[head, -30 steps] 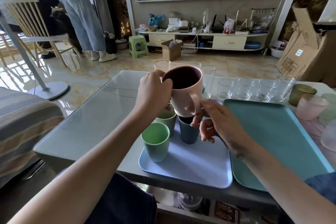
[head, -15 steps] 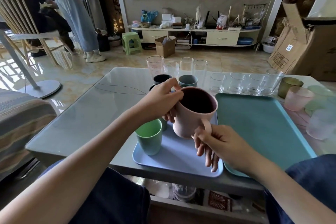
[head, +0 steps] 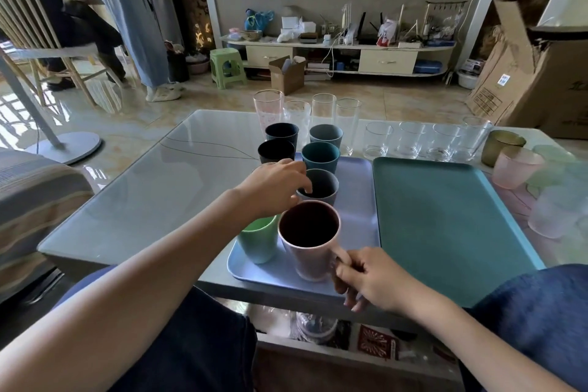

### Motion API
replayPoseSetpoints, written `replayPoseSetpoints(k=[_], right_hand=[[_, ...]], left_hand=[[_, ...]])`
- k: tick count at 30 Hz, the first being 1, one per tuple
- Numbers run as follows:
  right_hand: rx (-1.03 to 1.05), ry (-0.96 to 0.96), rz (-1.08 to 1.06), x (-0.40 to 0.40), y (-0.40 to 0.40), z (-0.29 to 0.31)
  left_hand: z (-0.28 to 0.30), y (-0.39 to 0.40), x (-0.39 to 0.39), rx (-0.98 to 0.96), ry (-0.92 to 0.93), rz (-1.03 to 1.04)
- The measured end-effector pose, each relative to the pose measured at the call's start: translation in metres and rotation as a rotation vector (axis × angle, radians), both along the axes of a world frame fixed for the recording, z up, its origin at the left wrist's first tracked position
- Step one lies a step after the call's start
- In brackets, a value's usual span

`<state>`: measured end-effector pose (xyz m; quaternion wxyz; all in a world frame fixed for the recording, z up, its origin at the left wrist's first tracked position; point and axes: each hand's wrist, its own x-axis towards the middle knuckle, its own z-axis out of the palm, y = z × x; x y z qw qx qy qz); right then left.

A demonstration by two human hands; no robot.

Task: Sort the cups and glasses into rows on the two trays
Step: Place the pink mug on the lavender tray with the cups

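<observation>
A pink mug (head: 310, 242) stands on the near part of the lilac tray (head: 358, 200), beside a green cup (head: 259, 240). My right hand (head: 370, 278) pinches the mug's handle. My left hand (head: 275, 186) hovers just behind the mug, fingers spread and holding nothing, its fingertips at the rim of a grey cup (head: 321, 186). Behind that stand a teal cup (head: 320, 156) and several dark cups (head: 276, 151). The teal tray (head: 445, 216) lies to the right with nothing on it.
Tall glasses (head: 323, 111) stand at the table's far edge. A row of short clear glasses (head: 410, 143) lines the back of the teal tray. An olive cup (head: 501, 146), a pink glass (head: 515, 167) and frosted glasses (head: 553, 213) crowd the right side. People stand at the far left.
The pink mug came down from mid-air onto the near part of the lilac tray. My left hand let go of its rim and moved back toward the grey cup.
</observation>
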<state>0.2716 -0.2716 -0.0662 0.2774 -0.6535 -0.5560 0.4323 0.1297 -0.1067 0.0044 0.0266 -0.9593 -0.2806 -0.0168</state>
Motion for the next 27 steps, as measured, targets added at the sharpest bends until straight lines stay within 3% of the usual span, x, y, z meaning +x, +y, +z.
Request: replayPoseSetpoints(k=[27], right_hand=[[0.025, -0.018, 0.074, 0.005, 0.015, -0.015]], left_hand=[[-0.010, 0.010, 0.014, 0.130, 0.021, -0.009]])
